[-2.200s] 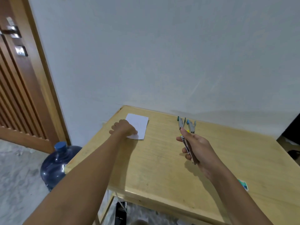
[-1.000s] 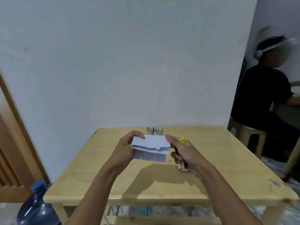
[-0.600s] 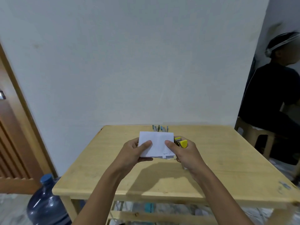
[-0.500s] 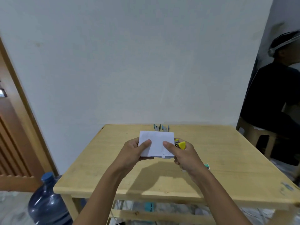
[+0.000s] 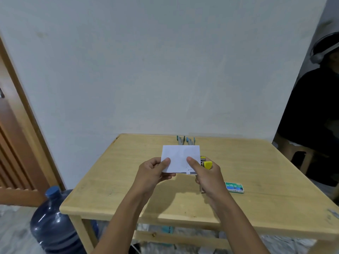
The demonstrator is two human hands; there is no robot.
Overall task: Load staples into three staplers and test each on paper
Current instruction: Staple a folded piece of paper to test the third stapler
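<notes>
Paper (image 5: 180, 156), white, folded rectangle, ragged lower edge, held above the desk (image 5: 256, 162): left grip (image 5: 154, 173) pinches its lower left edge, right grip (image 5: 205, 176) thumbs its lower right while curled round a yellow-tipped stapler (image 5: 207, 164); staple box (image 5: 234, 187) lies just right.

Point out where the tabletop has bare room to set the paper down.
Bare wood lies left of the left hand, out to the table edge, and right of the staple box. The middle is crowded: two staplers at the far edge, then paper, yellow stapler and right hand.
</notes>
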